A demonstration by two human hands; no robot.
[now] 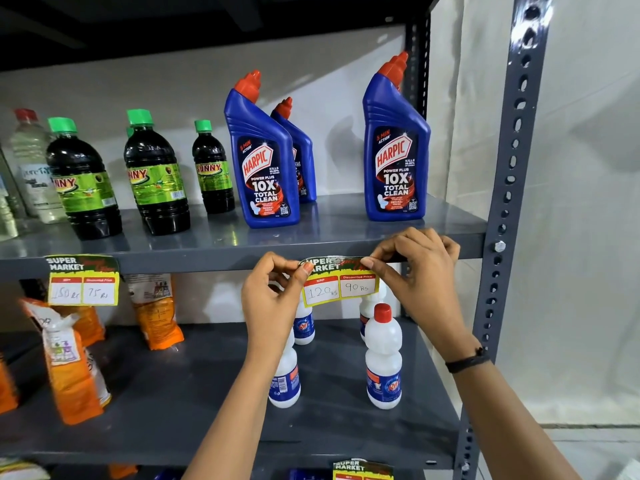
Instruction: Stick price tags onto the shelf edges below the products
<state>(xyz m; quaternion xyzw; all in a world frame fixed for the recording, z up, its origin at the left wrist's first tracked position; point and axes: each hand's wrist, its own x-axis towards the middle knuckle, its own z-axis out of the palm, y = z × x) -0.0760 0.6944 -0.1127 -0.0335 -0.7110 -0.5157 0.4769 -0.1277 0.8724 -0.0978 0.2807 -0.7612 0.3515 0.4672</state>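
Observation:
A yellow and green price tag point(341, 284) reading 120 and 90 is held against the grey shelf edge point(194, 259), below the blue Harpic bottles point(263, 161). My left hand point(273, 296) pinches the tag's top left corner. My right hand point(415, 271) pinches its top right corner, fingers pressed to the shelf edge. A second price tag point(83, 280) reading 150 and 75 hangs on the same edge at the left, under the dark Sunny bottles point(154, 178).
White bottles with red caps point(382, 355) stand on the lower shelf just behind and below my hands. Orange pouches point(69, 362) lean at the lower left. A perforated upright post point(505, 216) bounds the rack at right. Another tag point(362, 469) hangs on the bottom shelf edge.

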